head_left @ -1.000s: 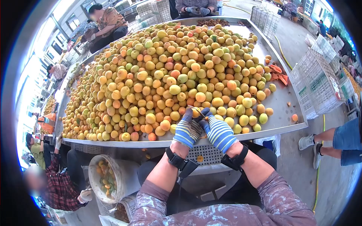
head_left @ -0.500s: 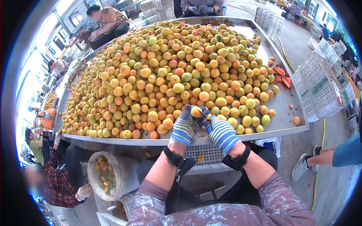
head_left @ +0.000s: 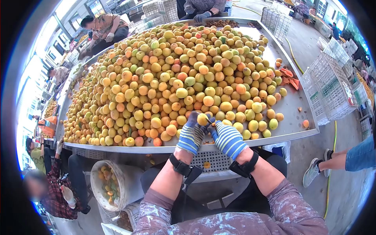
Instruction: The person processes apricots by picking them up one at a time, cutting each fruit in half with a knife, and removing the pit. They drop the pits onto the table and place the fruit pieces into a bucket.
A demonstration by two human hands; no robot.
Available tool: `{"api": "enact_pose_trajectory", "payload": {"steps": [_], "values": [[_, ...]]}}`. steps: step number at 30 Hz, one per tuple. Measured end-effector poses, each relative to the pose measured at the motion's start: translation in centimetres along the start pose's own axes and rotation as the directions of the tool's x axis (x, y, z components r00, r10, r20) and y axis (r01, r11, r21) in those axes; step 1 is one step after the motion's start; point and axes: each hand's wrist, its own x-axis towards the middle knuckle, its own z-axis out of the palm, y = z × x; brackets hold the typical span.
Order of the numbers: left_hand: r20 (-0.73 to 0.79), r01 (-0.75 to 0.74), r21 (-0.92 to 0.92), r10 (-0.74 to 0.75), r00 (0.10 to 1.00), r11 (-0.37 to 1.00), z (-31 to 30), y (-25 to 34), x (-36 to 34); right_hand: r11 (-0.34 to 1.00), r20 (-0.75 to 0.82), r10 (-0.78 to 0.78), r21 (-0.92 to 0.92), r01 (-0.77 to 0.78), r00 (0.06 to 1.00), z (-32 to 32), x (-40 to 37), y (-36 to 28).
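In a striped, dark-fingered glove, my left hand (head_left: 192, 135) is closed around a yellow-orange apricot (head_left: 202, 119) just above the front edge of the metal table (head_left: 294, 122). My right hand (head_left: 229, 139), gloved in the same stripes, is closed and brought up against the fruit. A thin dark sliver shows between its fingertips and the apricot; I cannot tell what it is. Directly beyond both hands spreads a large heap of apricots (head_left: 156, 86), yellow, orange and greenish.
An orange cloth (head_left: 289, 78) lies at the table's right side. A white crate (head_left: 206, 160) sits below my hands, and a bucket of fruit pieces (head_left: 109, 186) stands to the left. Stacked crates (head_left: 329, 88) are at right. Other people sit around the table; someone's leg (head_left: 338, 160) shows at right.
My hands stay together at the apricot, with slight finger movement. The person at far left has raised a gloved hand away from the bucket. The person across the table has parted their hands.
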Motion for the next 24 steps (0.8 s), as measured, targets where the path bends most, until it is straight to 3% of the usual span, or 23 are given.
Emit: {"api": "enact_pose_trajectory", "payload": {"steps": [4, 6, 8, 9, 10, 12, 15, 17, 18, 20, 21, 22, 24], "values": [[0.020, 0.112, 0.058, -0.113, 0.993, 0.992, -0.9, -0.3, 0.5, 0.999, -0.003, 0.039, -0.026, -0.039, 0.999, 0.0, 0.0, -0.2], [-0.016, 0.090, 0.033, -0.089, 0.996, 0.995, -1.0, -0.5, 0.6, 1.000, -0.021, 0.025, -0.007, -0.026, 0.999, 0.5, -0.1, -0.2], [-0.002, -0.035, 0.194, 0.036, 0.999, 0.980, -1.3, -0.2, 0.9, 0.993, 0.046, 0.069, -0.097, -0.064, 0.997, 0.8, 0.1, -0.2], [-0.030, -0.111, 0.377, 0.132, 0.991, 0.920, -0.9, -0.1, 0.4, 0.993, 0.047, 0.068, -0.097, -0.064, 0.997, 0.7, 0.1, -0.4], [-0.030, -0.111, 0.377, 0.132, 0.991, 0.919, -0.4, 0.0, 0.0, 0.994, 0.076, 0.080, -0.085, -0.073, 0.994, 0.4, 0.1, -0.6], [0.002, -0.200, 0.554, 0.239, 0.971, 0.809, 0.6, 0.2, -0.8, 0.994, 0.107, 0.091, -0.075, -0.084, 0.990, 0.5, 0.0, -0.5], [0.059, -0.240, 0.556, 0.250, 0.966, 0.796, 1.1, 0.4, -1.1, 0.998, 0.074, 0.020, 0.055, -0.025, 0.997, 1.3, 0.2, 0.4], [0.056, -0.226, 0.543, 0.234, 0.971, 0.808, 1.0, 0.4, -1.1, 0.934, 0.167, 0.123, 0.315, -0.171, 0.978, 1.2, 0.3, 0.5], [0.053, -0.210, 0.530, 0.216, 0.975, 0.822, 1.0, 0.4, -1.0, 0.934, 0.163, 0.126, 0.313, -0.172, 0.979, 1.1, 0.3, 0.4], [0.047, -0.200, 0.494, 0.204, 0.978, 0.846, 0.6, 0.1, -0.6, 0.708, 0.415, 0.243, 0.542, -0.453, 0.877, 0.7, 0.4, 0.1], [0.078, -0.191, 0.398, 0.174, 0.982, 0.897, 0.2, 0.0, -0.3, 0.727, 0.441, 0.259, 0.496, -0.474, 0.859, 0.4, 0.4, 0.0], [0.111, -0.175, 0.297, 0.148, 0.983, 0.939, -0.3, 0.0, 0.0, 0.727, 0.441, 0.259, 0.497, -0.474, 0.859, 0.3, 0.3, 0.0], [0.088, -0.160, 0.248, 0.142, 0.986, 0.956, -0.5, 0.3, 0.2, 0.911, 0.259, 0.118, 0.355, -0.208, 0.959, 0.3, 0.1, 0.2]]}}
